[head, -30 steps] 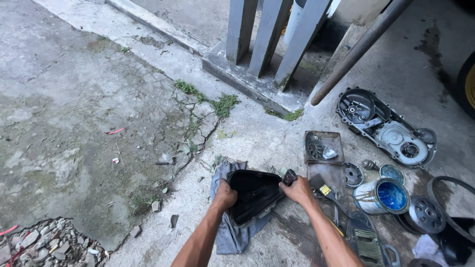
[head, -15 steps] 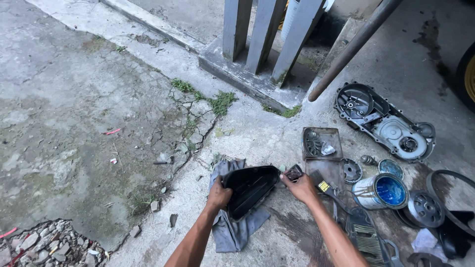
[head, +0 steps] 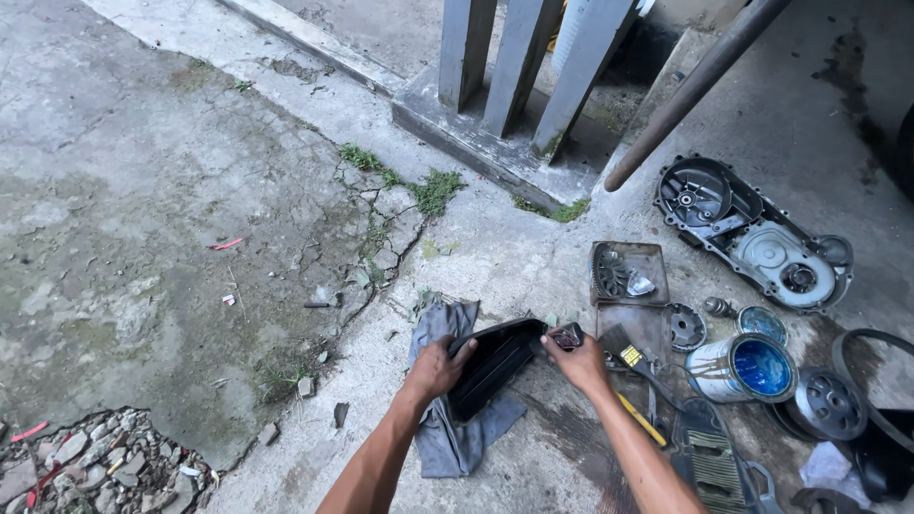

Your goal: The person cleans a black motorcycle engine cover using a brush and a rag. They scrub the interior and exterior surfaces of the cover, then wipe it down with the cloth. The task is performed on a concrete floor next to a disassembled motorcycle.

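I am viewing one black plastic cover (head: 497,365) lying on the concrete just ahead of both hands, resting on one grey rag (head: 447,419); its long axis is running from near left to far right, tilted on edge. The left hand (head: 436,366) is clamped on the cover's near-left end, fingers curled over the rim; the right hand (head: 577,360) is pinching the far-right end, where a small dark fitting (head: 568,335) is sitting at the fingertips; the hands are standing apart, one at each end, both touching the cover. To the right I am counting one blue-lined tin (head: 744,366), one paintbrush (head: 624,347), one square tray (head: 628,273) and one large grey engine case cover (head: 752,231) farther off; three grey posts (head: 519,57) are standing at the far side.
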